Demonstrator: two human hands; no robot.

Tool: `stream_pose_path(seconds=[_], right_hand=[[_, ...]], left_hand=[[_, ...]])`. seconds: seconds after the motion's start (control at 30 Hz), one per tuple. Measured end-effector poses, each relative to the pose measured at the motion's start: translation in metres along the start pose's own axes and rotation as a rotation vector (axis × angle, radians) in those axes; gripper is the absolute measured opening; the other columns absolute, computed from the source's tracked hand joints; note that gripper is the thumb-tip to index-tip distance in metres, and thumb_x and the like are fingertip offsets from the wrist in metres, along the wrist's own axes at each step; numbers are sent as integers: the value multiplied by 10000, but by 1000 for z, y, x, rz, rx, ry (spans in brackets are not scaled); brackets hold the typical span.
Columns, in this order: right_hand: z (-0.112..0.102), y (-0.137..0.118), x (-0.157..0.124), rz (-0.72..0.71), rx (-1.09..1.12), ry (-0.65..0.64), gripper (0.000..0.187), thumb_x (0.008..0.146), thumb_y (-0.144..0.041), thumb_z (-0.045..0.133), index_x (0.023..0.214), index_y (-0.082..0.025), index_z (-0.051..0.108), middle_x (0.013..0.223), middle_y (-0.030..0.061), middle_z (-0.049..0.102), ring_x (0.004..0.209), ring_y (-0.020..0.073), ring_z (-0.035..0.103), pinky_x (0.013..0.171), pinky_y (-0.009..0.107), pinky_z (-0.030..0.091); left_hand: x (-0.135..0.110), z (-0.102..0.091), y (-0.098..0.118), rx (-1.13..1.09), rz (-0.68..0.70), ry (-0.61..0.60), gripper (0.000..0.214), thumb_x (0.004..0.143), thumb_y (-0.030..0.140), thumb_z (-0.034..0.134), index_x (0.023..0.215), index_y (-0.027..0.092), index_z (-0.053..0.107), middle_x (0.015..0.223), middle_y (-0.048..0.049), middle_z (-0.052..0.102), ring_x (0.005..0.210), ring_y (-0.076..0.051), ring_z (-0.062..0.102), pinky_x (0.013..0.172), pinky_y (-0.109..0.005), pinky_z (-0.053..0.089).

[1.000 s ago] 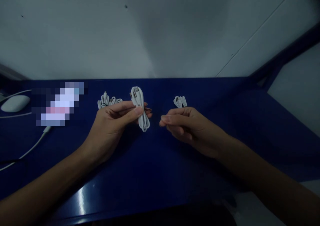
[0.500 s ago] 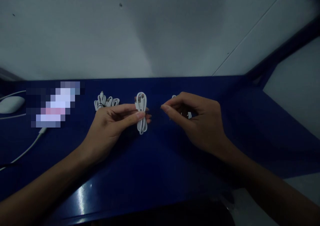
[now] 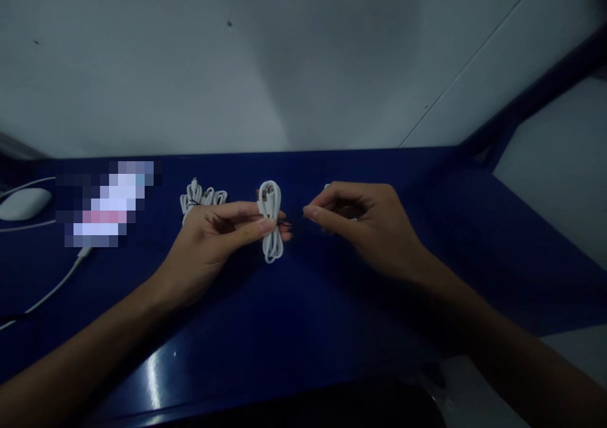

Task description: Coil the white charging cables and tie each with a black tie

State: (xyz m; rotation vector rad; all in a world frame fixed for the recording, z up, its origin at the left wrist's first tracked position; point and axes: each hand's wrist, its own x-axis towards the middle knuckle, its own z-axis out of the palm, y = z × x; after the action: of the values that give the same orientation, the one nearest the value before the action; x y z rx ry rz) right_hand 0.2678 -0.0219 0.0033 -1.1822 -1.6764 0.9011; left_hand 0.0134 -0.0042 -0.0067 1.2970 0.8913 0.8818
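Two bare hands are up over the blue table (image 3: 265,352), w/ a gap btwn them. Nearest, below L hand's side, a bright shiny streak (image 3: 152,377) sits on the table top. Both arms come up from the low corners.

L hand (image 3: 199,244) is clamped on a white cable (image 3: 271,203), thumb in front, other fingers behind. Cable's folded in loops & stands abt upright: top loop above the thumb, bottom loops below it. A thin black tie (image 3: 283,224) sticks out from its middle, toward the other hand.

R hand (image 3: 370,219) is near the cable but not touching it. Its thumb & pointer tips meet in a pinch, aimed at L hand; can't tell if smth thin is btwn them. A small white bit (image 3: 327,186) peeks out just past R hand, mostly hid, so can't tell what it is.

Just past L hand's back, white cable bundles (image 3: 215,197) lie on the table. Left of L hand, well apart, is a bright blurred-out thing (image 3: 116,200) w/ a white cord (image 3: 52,298) at its near end. More left, a smooth white lump (image 3: 24,204) lies near it. Farthest, past both hands, is a gray wall (image 3: 142,67) w/ a big soft shadow (image 3: 341,55).
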Motion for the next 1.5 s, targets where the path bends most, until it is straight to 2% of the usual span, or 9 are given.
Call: stream_pose_path(seconds=[0.13,0.27,0.57,0.87,1.1,1.2,1.27,1.37,1.5], right_hand=[[-5,-1,3,80,107,-118,127,972,-297,866,879,-211,864,749,-2,736,677,141,654,632,280,520],[-8,0,5,210,184,-229,201,963,-371,880,858,-201,859,633,-25,650,576,116,571,526,255,407],[-3,1,5,323,310,-228,212,933,-361,884,796,-209,829,575,-43,575,512,95,476,480,249,322],[-6,1,3,272,373,-163,223,917,-297,904,768,-203,767,558,-67,548,479,80,432,453,233,297],[-3,5,6,267,456,-162,183,920,-335,932,852,-199,830,575,-66,540,498,88,419,442,219,331],[4,11,8,258,608,-162,289,1015,-473,830,920,-200,845,610,-55,528,521,98,442,452,214,373],[8,14,8,282,684,-168,349,1085,-504,707,1022,-196,860,778,-3,644,579,105,538,456,214,403],[10,13,7,253,616,-137,259,1080,-398,706,1073,-198,870,951,31,720,646,110,622,474,210,449],[11,7,3,155,410,-137,160,1006,-362,837,1067,-218,870,861,1,751,603,106,648,506,220,508]], left_hand=[[-2,2,1,25,70,34,94,1004,315,873,1055,263,933,996,-68,903,1014,-245,868,1081,-384,658],[-4,2,1,46,109,63,88,999,318,879,1041,261,931,991,-61,900,1004,-244,863,1050,-380,665],[-7,3,9,96,141,68,78,994,308,883,1041,291,944,1000,-44,903,948,-234,871,1008,-358,677],[-10,6,11,95,107,87,94,972,339,906,1037,282,942,963,-53,902,899,-244,873,950,-369,710],[-10,6,13,48,64,151,165,935,367,935,1044,244,936,967,-80,902,905,-283,878,956,-419,721],[-8,4,13,15,59,168,180,931,377,939,1039,234,928,974,-92,902,929,-290,880,992,-426,707],[-7,3,12,-19,54,179,166,935,376,938,1023,237,923,967,-88,902,957,-287,879,1034,-429,689],[-5,3,11,-60,69,191,153,943,374,932,1007,235,920,967,-85,902,1007,-280,873,1095,-431,659],[-2,2,8,-63,80,209,135,946,335,933,1040,238,922,999,-73,901,1010,-247,866,1039,-361,671]])
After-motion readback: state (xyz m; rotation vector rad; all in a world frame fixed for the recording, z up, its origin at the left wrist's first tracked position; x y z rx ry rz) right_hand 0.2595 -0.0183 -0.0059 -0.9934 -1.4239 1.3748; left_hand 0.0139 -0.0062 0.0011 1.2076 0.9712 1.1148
